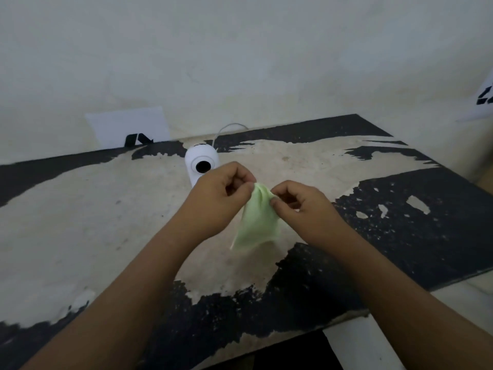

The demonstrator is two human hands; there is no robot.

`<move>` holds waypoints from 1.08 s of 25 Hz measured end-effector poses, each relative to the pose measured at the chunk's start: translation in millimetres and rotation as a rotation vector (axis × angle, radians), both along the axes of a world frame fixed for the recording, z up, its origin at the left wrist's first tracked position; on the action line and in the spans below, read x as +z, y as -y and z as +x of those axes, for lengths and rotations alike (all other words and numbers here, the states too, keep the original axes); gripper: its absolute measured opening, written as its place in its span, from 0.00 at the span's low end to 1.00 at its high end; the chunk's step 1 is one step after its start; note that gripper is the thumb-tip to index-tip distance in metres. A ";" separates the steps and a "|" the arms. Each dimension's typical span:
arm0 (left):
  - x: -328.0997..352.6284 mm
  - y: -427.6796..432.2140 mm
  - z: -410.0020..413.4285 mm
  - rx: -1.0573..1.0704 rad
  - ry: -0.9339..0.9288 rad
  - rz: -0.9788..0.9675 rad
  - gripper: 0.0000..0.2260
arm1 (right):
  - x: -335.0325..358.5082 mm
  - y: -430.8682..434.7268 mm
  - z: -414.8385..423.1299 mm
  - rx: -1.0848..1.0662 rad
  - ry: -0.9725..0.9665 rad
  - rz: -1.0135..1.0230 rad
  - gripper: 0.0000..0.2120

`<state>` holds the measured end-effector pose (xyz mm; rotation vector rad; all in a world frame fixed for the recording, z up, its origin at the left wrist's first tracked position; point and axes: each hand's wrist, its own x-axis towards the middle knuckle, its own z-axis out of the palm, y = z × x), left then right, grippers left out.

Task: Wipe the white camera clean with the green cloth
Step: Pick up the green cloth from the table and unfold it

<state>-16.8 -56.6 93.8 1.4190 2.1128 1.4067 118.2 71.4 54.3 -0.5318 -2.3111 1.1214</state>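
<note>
Both forearms are reaching in from below; I am pinching the pale green soft cloth [256, 217] at its top edge, left hand [221, 198] and right hand [301, 206] each clamped on it, fingers curled, cloth hanging above the worn table [80, 209]. Just beyond, the white rounded plastic camera [202, 162] is standing untouched. I judge bunching the cloth into a firm pad first is helping.

One head-worn wide-angle view looks forward and down, close over the worn black-and-beige peeling tabletop [80, 209], facing the pale plaster wall [240, 49].
</note>
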 end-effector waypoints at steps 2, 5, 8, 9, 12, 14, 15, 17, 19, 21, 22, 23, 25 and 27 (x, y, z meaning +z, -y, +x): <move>10.4 15.3 -2.7 0.021 0.104 0.060 0.04 | 7.5 16.8 -6.6 0.054 -0.059 -0.178 0.06; 24.4 34.7 -7.2 0.033 0.151 0.106 0.06 | 10.9 42.1 -17.1 0.222 -0.141 -0.431 0.11; 33.1 50.2 -12.1 0.047 0.112 0.080 0.06 | 10.2 61.4 -31.6 0.350 -0.177 -0.504 0.19; 33.5 55.2 -13.6 0.062 0.097 0.074 0.06 | 9.8 65.7 -36.4 0.332 -0.173 -0.468 0.16; 30.0 70.3 -19.6 0.112 0.114 0.086 0.07 | 13.4 74.1 -44.9 0.247 -0.186 -0.382 0.04; 24.4 79.1 -24.1 0.126 0.143 0.091 0.08 | 14.2 77.2 -46.4 0.233 -0.201 -0.374 0.05; 21.4 82.6 -25.3 0.135 0.167 0.094 0.07 | 14.8 78.0 -46.6 0.220 -0.202 -0.372 0.06; 14.6 88.7 -25.7 0.147 0.293 0.122 0.06 | 17.5 80.8 -47.1 0.191 -0.214 -0.373 0.06; 4.9 92.7 -21.0 0.100 0.500 0.145 0.06 | 20.9 84.3 -47.4 0.173 -0.224 -0.400 0.07; -5.6 95.2 -14.9 0.073 0.613 0.154 0.12 | 23.4 87.7 -48.8 0.164 -0.210 -0.416 0.07; -9.7 95.7 -12.3 0.082 0.639 0.176 0.13 | 23.1 88.7 -49.7 0.160 -0.194 -0.410 0.07; -12.7 96.3 -11.1 0.108 0.658 0.213 0.12 | 23.7 90.1 -50.2 0.159 -0.181 -0.397 0.07; -15.6 96.8 -12.1 0.166 0.674 0.276 0.09 | 24.8 91.6 -49.7 0.162 -0.170 -0.362 0.08; -14.7 98.3 -13.4 0.197 0.645 0.291 0.06 | 26.7 93.1 -48.5 0.153 -0.170 -0.337 0.10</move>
